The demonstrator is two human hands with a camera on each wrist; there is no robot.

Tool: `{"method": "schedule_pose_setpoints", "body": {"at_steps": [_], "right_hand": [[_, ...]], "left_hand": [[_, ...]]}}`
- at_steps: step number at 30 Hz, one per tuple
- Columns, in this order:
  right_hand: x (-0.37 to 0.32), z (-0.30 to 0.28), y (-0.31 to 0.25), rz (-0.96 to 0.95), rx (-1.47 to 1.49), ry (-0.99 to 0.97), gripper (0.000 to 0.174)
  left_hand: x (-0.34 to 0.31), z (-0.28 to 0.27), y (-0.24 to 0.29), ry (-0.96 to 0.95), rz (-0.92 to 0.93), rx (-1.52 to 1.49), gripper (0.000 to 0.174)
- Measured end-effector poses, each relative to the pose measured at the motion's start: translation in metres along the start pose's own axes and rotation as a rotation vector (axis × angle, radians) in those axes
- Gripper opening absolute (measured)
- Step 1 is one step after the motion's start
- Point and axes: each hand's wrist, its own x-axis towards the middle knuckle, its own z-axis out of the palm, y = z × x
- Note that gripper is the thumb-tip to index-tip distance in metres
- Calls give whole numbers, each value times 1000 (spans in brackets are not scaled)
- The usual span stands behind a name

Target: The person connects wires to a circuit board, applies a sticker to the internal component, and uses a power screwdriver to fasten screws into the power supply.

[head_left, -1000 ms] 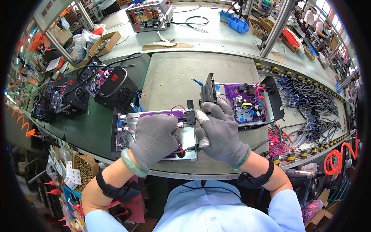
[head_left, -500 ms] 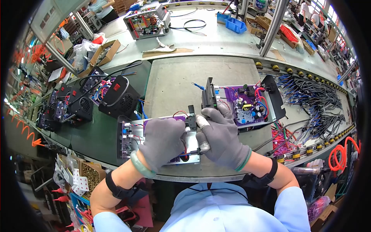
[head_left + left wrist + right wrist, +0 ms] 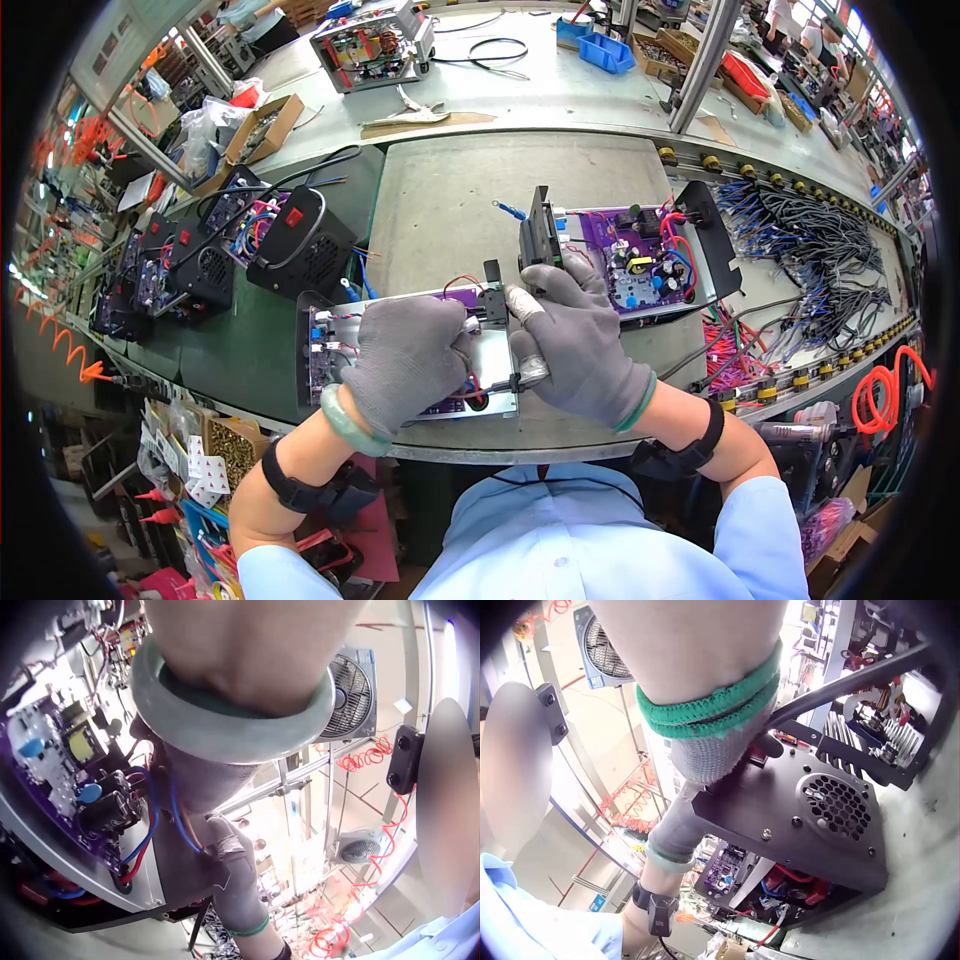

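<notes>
Bright light washes out wrist views; dark edges curve.

The head view is looking forward and down, from farther away, over the near side of the counter point(image 3: 510, 175). The left wrist view is sitting very near a bangle point(image 3: 225, 727), facing along the left hand point(image 3: 206, 780) with a purple circuit board point(image 3: 41, 750) close by. The right wrist view, equally near, is facing past a green cuff point(image 3: 705, 712) along the right hand point(image 3: 712, 759) toward a black vented panel point(image 3: 780, 799). All three views are sharing both hands, each from another side.
</notes>
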Motion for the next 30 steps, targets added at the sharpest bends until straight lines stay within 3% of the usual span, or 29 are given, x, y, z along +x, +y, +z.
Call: {"method": "schedule_pose_setpoints", "body": {"at_steps": [3,8,13,15,18,22,23,26,29,30], "right_hand": [[0,1,0,-8,23,17,37],[1,2,-1,-2,7,20,38],[1,4,-5,15,16,36,38],[4,3,-5,9,12,37,38],[3,-5,-9,24,-35,-41,36],[5,-30,-3,-80,-17,75,33],[9,-36,-8,-90,-21,79,33],[29,-39,-29,-241,106,196,26],[37,-39,-19,-266,111,166,19],[38,-41,-18,-228,124,183,19]], "left_hand": [[-2,0,-2,-24,2,6,12],[-3,10,-6,104,68,-51,14],[6,16,-12,54,194,20,9],[3,21,-14,109,254,13,21],[-6,20,-1,99,182,146,13],[-24,-12,25,119,41,239,10],[-28,-19,31,116,-34,212,12],[-28,-27,44,159,-22,72,10],[-27,-31,43,218,-22,-47,9],[-29,-33,43,208,-108,-318,11]]}}
